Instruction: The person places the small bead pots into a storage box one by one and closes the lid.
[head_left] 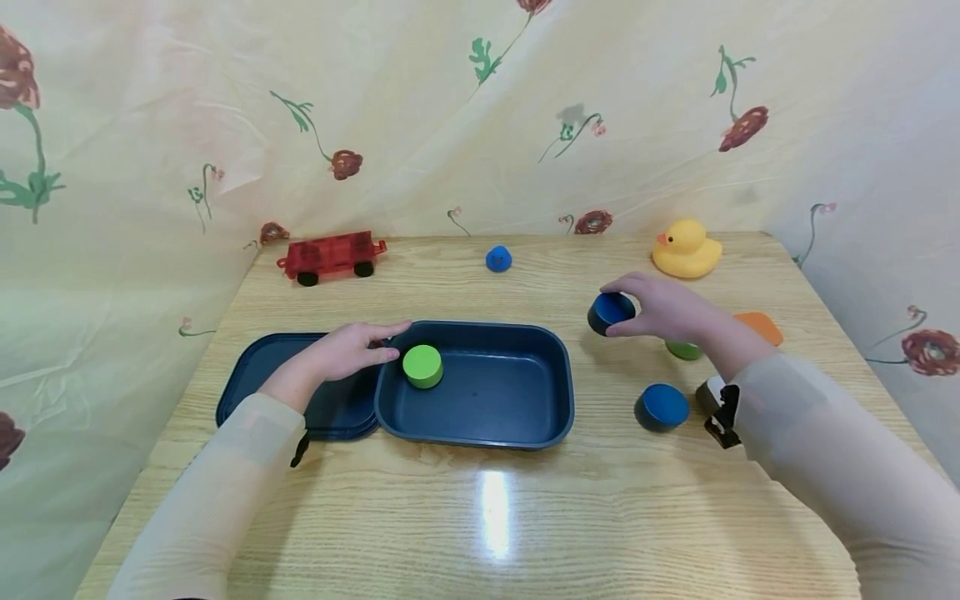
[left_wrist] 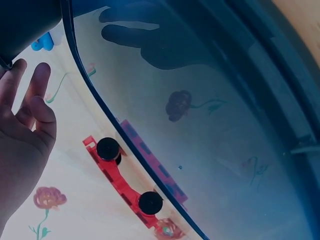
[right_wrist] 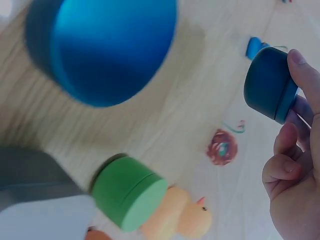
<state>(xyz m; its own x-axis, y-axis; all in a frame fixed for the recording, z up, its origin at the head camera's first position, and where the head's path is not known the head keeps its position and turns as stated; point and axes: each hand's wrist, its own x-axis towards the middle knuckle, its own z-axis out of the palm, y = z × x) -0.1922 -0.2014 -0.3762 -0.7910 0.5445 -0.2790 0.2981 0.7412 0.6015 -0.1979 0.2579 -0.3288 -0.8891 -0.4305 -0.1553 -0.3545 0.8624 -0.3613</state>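
Two sets of fingers in view, differently occupied. Right fingers [head_left: 636,285]: curled, gap closed down to the breadth of a dark blue cylinder [head_left: 611,313], pinched by its side between thumb and fingertips; it appears to be off the desk [head_left: 375,517]. Left fingers [head_left: 384,332]: extended and parted, nothing gripped, tips at the left end of a blue tray [head_left: 502,400]; contact with its rim cannot be confirmed.

Handling (estimate): cylinder looks light, stiff and smooth, possibly slippery on the curved wall, unlikely to break. Best hold: opposite points on the side wall, both flat ends left free.

Positions: green cylinder [head_left: 422,367] inside the tray, just beside the left fingers; dark lid [head_left: 258,375] below and left of them, glossy enough to mirror the red wagon [head_left: 330,257] standing beyond them. Second blue cylinder [head_left: 662,407] on the near side of the right fingers; yellow duck [head_left: 686,250] beyond them, to the right.

Surface and room: pale wood-grain desk, flat, bright glare patch [head_left: 495,512] nearer than either set of fingers; flowered sheeting [head_left: 420,100] hangs behind and at both sides
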